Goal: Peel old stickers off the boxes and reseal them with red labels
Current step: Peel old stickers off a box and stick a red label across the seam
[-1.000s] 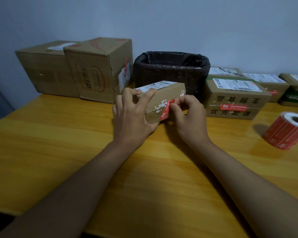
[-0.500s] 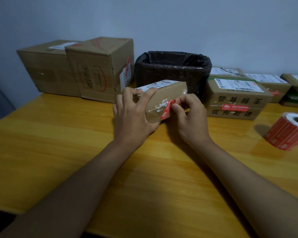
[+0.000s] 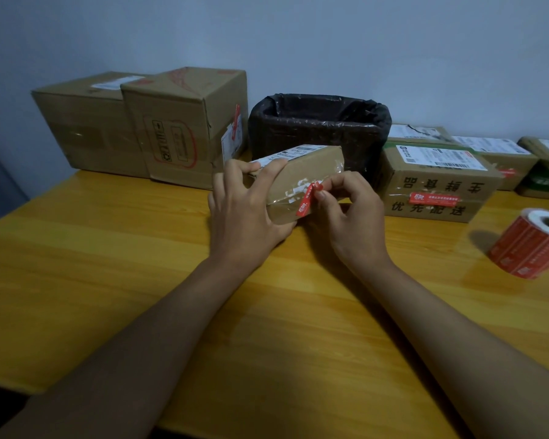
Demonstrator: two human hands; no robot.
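A small cardboard box [image 3: 301, 179] is held tilted just above the yellow wooden worktop [image 3: 140, 280], in front of a black-lined bin [image 3: 319, 128]. The box is gripped by the left hand [image 3: 244, 213], with the fingers curled over its top edge and the thumb against its near face. A red sticker [image 3: 306, 202], partly lifted from the box's near face, is pinched between the thumb and fingers of the right hand [image 3: 351, 213]; white torn paper scraps [image 3: 298, 188] are left on the cardboard beside it. 2 large boxes [image 3: 140, 125] are stood at the back left against the wall. To the right of the bin, a box with black printed characters [image 3: 438, 182] is sealed with a red label [image 3: 433, 199], and more boxes are lined up behind it. A roll of red labels [image 3: 533, 243] is lain on its side at the right edge.
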